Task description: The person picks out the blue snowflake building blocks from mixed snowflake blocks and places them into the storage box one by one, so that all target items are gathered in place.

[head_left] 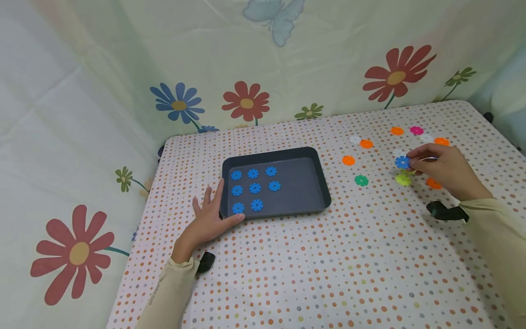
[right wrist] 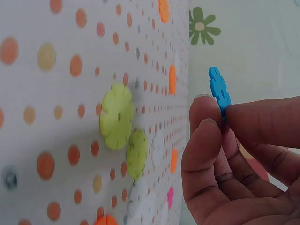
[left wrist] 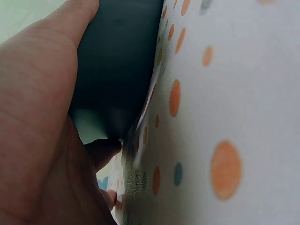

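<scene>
My right hand [head_left: 449, 171] pinches a blue snowflake disc [right wrist: 218, 89] between thumb and fingertips, held up above the tabletop on the right side. Below and around it lie loose discs, among them a yellow-green disc [right wrist: 117, 117] that partly overlaps another of the same colour. A dark grey tray [head_left: 302, 189] stands left of the table's middle. Several blue discs [head_left: 255, 188] lie flat in rows in its left half. My left hand [head_left: 208, 219] rests at the tray's near left corner with fingers spread along its outer side and the thumb at the near rim.
Spread over the table's right side are more discs: a green disc [head_left: 361, 180], an orange disc [head_left: 348, 160], a pink disc [head_left: 417, 130] and several white and orange ones. A dotted cloth [head_left: 287, 269] covers the table. Flower-printed curtains [head_left: 312, 73] hang behind and to the left.
</scene>
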{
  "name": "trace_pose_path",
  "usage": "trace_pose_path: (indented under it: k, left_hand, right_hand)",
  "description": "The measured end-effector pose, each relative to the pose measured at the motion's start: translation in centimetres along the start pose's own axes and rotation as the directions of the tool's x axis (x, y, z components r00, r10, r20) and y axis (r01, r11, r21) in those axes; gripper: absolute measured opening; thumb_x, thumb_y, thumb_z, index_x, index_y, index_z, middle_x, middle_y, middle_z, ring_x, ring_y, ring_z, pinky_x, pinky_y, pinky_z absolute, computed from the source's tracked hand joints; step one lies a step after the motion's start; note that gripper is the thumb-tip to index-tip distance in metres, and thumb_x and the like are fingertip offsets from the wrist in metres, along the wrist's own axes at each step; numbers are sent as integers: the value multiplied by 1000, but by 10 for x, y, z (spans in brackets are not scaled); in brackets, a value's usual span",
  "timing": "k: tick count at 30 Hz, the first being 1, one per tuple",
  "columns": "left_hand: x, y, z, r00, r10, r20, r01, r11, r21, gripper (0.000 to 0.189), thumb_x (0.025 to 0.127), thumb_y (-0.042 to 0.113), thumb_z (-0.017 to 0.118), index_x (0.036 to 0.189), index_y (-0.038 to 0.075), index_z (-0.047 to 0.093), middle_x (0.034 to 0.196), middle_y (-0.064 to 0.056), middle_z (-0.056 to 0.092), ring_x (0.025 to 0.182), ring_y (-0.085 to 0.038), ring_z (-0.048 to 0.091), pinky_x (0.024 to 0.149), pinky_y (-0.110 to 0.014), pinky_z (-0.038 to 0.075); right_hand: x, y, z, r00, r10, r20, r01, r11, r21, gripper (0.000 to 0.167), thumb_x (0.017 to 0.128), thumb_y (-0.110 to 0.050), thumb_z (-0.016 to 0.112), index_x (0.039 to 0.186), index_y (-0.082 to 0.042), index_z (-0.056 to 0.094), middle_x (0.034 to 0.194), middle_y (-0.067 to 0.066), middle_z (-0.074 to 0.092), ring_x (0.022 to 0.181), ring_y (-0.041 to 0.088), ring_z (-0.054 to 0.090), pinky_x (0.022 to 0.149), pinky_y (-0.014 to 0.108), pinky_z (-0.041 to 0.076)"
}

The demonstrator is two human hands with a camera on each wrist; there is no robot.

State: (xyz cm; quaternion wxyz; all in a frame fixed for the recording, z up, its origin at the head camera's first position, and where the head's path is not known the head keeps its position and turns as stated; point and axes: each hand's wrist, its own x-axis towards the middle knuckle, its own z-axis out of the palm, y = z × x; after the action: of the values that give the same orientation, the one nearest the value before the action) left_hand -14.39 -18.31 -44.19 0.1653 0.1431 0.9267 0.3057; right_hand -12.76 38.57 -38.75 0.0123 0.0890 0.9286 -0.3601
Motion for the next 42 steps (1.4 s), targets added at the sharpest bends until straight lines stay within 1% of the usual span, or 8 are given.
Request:
trace_pose_path:
  k: [2,5,16,19,23,25,31,42]
  left_hand:
    - [-1,0,0,1000,-3,0,3,1000,-1,119,94,68,69,173,29,-10,179,-14,1,162,-31,-17,118,-63,-26]
    - [-1,0,0,1000,-2,-2,2,1000,-3,119,94,68,70,173,29,-10,179,-15,1,162,-32,-17,118,-64,-26]
    - [-1,-1,-1,1000,-4,0,4,1000,0,119,94,68,70,173,28,-9,179,-15,0,162,-32,-17,118,-64,-26]
    - [-1,0,-1,1000,-3,1,3,1000,-4,119,94,68,70,173,29,-9,179,-14,0,162,-32,-17,118,-64,-26]
    - [-1,0,-1,1000,-3,2,3,1000,-6,119,94,67,70,174,28,-9,179,-14,-1,162,-32,-17,117,-64,-27]
    - [-1,-1,-1,1000,-2,2,2,1000,-2,119,94,68,70,173,28,-9,179,-14,-1,162,-32,-17,117,-64,-26]
    - [0,1,-1,1000,3,3,-3,1000,-6,119,94,66,70,174,27,-9,179,-14,-1,162,-32,-17,117,-64,-27]
    - [0,-1,-1,1000,9,-2,-9,1000,-8,120,93,68,71,174,26,-8,179,-14,-1,162,-32,-17,117,-65,-26]
  right_hand:
    - [1,-3,3,1000,-12,7,12,1000,12,35,112,-16,59,134,11,58,115,32,69,81,5,63,65,20,52]
    - [1,-9,7,1000,-23,12,22,999,34,35,111,-16,59,134,11,58,114,30,70,79,1,62,67,17,52]
    - [-1,-29,15,998,-55,32,53,998,46,32,111,-14,61,133,9,61,117,29,70,83,5,65,69,19,54]
    - [-1,-32,19,998,-62,34,60,997,43,31,111,-12,61,133,10,61,119,30,69,85,11,68,69,18,54]
    - [0,-34,25,998,-58,34,56,997,43,30,111,-11,60,133,9,60,117,30,70,93,29,70,68,18,54]
    - [1,-35,26,998,-59,36,57,997,46,30,111,-11,59,133,9,61,115,29,70,95,34,69,69,19,53]
    - [1,-40,30,995,-66,69,61,996,72,31,111,-14,61,134,7,61,115,26,71,93,27,68,71,21,55]
    - [1,-55,38,989,-88,122,71,988,134,32,109,-18,65,134,3,64,114,17,73,93,26,69,76,25,57]
